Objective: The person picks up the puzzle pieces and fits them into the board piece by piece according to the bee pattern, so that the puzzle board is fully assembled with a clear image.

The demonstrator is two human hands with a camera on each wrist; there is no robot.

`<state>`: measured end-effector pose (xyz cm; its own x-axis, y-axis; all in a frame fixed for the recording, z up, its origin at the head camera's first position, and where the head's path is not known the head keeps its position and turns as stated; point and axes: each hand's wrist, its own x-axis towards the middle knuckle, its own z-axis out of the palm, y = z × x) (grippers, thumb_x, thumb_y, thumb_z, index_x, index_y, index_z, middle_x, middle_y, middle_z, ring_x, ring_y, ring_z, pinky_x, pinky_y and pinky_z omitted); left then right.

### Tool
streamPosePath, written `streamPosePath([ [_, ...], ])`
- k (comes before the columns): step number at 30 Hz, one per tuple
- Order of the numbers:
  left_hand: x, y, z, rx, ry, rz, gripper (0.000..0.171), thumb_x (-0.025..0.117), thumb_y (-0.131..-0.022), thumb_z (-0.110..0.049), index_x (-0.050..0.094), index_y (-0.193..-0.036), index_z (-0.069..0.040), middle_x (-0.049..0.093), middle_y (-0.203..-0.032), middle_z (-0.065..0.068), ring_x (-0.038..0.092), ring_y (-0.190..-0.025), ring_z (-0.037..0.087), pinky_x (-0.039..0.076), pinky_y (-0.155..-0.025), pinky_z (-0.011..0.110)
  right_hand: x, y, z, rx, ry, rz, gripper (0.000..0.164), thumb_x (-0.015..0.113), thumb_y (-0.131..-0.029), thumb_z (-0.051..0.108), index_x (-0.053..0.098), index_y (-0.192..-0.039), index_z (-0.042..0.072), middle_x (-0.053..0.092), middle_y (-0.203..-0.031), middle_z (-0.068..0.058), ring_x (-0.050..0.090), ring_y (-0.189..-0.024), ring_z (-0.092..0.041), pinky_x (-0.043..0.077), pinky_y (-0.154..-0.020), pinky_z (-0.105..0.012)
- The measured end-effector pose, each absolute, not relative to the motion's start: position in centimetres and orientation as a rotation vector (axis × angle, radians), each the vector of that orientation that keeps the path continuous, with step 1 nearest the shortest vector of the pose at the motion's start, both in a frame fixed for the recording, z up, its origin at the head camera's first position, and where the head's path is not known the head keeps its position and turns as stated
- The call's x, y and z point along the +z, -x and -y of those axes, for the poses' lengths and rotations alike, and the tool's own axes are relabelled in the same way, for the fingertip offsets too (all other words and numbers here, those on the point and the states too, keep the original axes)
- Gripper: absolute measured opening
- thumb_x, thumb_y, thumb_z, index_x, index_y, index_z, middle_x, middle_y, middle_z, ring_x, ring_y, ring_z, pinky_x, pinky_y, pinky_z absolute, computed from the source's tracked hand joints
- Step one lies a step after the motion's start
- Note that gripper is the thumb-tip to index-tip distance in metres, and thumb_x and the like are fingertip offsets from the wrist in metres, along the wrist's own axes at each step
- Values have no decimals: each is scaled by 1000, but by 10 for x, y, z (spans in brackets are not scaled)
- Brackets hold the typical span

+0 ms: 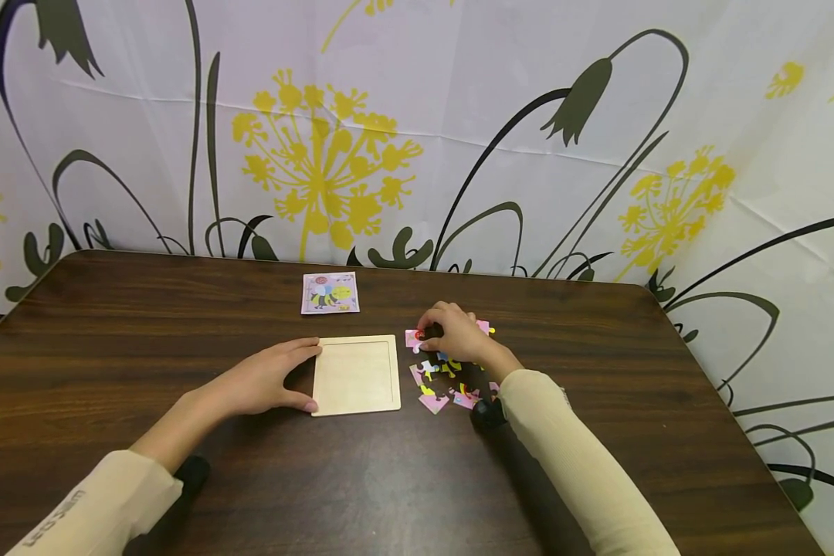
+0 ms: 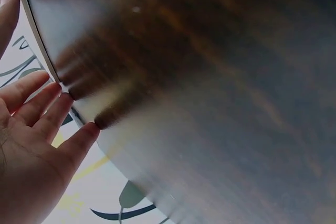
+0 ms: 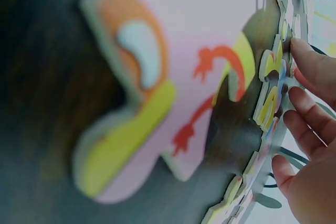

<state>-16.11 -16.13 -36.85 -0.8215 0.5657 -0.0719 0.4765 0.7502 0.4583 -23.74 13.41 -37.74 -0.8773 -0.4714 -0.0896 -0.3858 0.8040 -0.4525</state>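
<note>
A square wooden puzzle tray [image 1: 357, 377] with a raised rim lies flat on the table. My left hand [image 1: 271, 378] touches its left side, fingers at the top left corner and thumb at the bottom left. In the left wrist view, the fingers of the left hand [image 2: 42, 135] look extended. To the right of the tray, my right hand [image 1: 455, 333] pinches a pink puzzle piece with a red spot [image 1: 413, 338] between thumb and forefinger. Several loose puzzle pieces [image 1: 432, 403] lie below and partly under this hand. A large pink piece [image 3: 184, 40] fills the right wrist view, apart from the right hand [image 3: 312, 124].
A square picture card with a bee [image 1: 330, 293] lies behind the tray. The dark wooden table [image 1: 250, 486] extends around everything, with a flower-patterned cloth [image 1: 459, 116] hanging behind its far edge.
</note>
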Motion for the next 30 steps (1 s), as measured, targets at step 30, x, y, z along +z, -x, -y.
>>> streamPosePath([
  [30, -369, 160, 162, 636, -795, -2710, 86, 74, -73, -41, 38, -133, 10, 33, -139, 26, 33, -125, 43, 29, -98, 54, -377, 237, -138, -584, 811, -2785, 20, 71, -81, 18, 66, -98, 10, 55, -105, -3, 44, -109, -24, 29, -84, -45],
])
